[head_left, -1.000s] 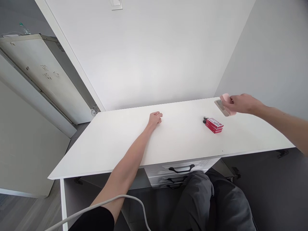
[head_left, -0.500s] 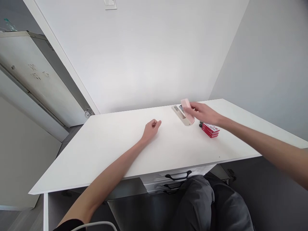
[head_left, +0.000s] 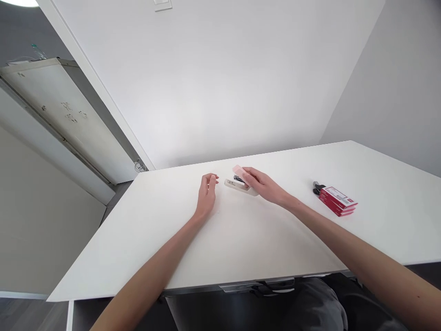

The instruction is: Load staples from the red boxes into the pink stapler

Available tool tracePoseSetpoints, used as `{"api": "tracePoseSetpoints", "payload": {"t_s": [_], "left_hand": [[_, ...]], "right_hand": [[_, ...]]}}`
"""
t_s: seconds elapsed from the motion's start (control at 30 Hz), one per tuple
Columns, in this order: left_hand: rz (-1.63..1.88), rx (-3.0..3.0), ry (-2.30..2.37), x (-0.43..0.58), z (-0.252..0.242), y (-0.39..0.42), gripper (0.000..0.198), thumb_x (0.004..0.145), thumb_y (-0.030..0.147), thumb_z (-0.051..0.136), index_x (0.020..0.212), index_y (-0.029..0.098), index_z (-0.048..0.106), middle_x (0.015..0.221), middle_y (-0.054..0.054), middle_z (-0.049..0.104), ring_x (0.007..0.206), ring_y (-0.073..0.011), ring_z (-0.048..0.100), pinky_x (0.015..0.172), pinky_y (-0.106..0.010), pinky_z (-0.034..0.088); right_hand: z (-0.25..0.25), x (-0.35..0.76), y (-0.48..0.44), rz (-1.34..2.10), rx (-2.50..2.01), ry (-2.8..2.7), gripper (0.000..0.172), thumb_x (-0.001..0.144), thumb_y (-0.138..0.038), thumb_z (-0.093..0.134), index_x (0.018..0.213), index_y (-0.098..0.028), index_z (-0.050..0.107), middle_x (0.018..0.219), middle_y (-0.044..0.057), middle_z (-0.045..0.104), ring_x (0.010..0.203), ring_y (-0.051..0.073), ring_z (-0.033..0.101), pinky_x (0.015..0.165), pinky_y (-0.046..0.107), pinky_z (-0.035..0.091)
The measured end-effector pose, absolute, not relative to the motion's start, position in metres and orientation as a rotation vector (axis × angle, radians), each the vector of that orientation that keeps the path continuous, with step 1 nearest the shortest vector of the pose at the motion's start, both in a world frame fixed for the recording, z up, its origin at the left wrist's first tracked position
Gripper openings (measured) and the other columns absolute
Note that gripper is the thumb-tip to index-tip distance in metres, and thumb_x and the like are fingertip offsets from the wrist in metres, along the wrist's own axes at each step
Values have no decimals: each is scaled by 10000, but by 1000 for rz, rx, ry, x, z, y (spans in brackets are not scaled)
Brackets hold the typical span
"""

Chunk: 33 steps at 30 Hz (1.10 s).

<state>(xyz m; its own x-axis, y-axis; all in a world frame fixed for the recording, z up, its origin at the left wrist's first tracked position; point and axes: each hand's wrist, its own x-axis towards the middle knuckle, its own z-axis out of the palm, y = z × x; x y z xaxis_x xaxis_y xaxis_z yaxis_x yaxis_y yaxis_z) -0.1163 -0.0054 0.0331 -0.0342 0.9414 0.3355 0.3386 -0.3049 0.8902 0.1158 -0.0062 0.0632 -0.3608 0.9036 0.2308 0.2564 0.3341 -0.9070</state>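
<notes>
My right hand (head_left: 263,185) grips a pink and cream stapler (head_left: 243,188) just above the desk. Its pink top arm is swung up from the cream base, so a dark metal part shows between them. To the left of the stapler's front end, my left hand (head_left: 206,195) rests by the desk surface. Its fingers are loosely bent and apart, with nothing visible in them. A tiny speck (head_left: 218,212) lies on the desk near my left wrist; it is too small to name.
On the right of the white desk (head_left: 282,243) sits a stack of red and white small boxes (head_left: 337,201). A black and grey item (head_left: 317,186) touches its far left end. Behind the desk rises a white wall (head_left: 234,82); drawers are below the front edge.
My right hand has brought the stapler left, toward my left hand, and turned it. My left hand has loosened from a curled shape. The camera view has shifted, placing the boxes farther right.
</notes>
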Motion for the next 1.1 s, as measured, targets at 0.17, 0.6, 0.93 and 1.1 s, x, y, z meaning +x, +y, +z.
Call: {"api": "tracePoseSetpoints", "payload": {"t_s": [0.17,0.6,0.93,1.1], "left_hand": [[1303,1809,1316,-110,35,-10,286,1067,470,473,1187,264,632,1298,-55,680,1166,-194,625,998,-343,454],[1136,1760,1361,-103,42,-16,230,996,439,608,1058,245,716,1087,-26,757,980,-198,649,821,-337,473],[1072,1687,1375,-103,45,-16,220,960,443,643,1018,251,733,1072,-21,755,932,-193,619,824,-343,478],[1051,1660,1381,-103,46,-16,220,937,454,676,992,249,733,1040,-25,752,927,-194,609,827,-345,476]], "right_hand": [[45,99,4,1006,-902,-1894,462,1074,-615,357,934,-262,618,885,18,598,792,197,526,735,336,434],[25,95,5,1008,-977,-1863,442,1087,-582,358,1290,-332,660,1215,50,693,1049,259,620,886,411,501],[25,95,3,1072,-989,-1792,414,1082,-579,386,1283,-328,647,1234,43,684,1059,251,613,888,403,501],[27,95,0,1118,-998,-1754,415,1074,-581,399,1275,-317,649,1210,42,683,1048,251,603,891,399,493]]}}
